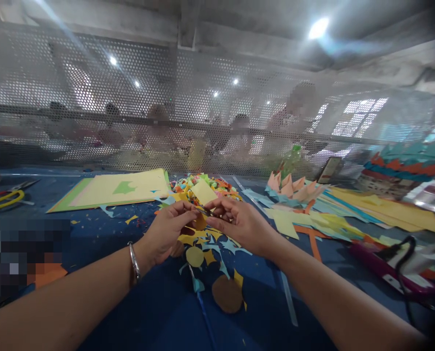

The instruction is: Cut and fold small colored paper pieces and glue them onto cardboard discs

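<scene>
My left hand (168, 231) and my right hand (239, 222) meet over the middle of the blue table (104, 234), fingers pinched together on a small yellow paper piece (202, 192) that sticks up between them. A silver bangle (134, 263) sits on my left wrist. Under the hands lie yellow and blue paper scraps (206, 243), a yellow paper disc (194, 256) and a brown paper disc (227, 293).
A stack of yellow and green sheets (118, 190) lies at the back left, yellow-handled scissors (5, 197) at the far left. Folded orange paper shapes (290, 187) and yellow sheets (385, 209) fill the right. A pink tool with a black cord (388, 265) lies near right. A perforated screen (202, 122) stands behind, people beyond it.
</scene>
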Demonstrator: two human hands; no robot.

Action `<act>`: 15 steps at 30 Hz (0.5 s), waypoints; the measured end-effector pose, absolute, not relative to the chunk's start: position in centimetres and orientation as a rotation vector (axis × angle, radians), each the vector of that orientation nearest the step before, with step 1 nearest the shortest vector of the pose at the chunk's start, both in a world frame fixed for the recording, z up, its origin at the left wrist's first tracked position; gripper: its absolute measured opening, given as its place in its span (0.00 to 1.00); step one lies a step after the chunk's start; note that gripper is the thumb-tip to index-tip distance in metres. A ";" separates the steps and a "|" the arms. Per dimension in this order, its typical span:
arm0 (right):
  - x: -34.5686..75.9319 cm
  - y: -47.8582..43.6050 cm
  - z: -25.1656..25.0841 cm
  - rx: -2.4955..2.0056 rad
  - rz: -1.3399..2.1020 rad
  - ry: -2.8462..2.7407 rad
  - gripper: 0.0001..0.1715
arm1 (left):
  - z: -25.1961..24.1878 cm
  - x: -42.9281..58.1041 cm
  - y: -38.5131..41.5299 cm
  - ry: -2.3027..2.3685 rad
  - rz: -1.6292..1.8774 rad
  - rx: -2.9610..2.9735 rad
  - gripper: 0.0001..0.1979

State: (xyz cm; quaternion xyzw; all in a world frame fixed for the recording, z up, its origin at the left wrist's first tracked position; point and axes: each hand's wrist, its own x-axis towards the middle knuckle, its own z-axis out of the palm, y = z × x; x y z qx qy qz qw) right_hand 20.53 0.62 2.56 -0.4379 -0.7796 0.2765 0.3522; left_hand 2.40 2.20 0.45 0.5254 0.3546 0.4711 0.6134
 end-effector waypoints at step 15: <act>20.6 0.6 2.4 -1.111 0.705 -2.034 0.14 | 0.6 2.5 1.9 0.776 1.069 1.208 0.06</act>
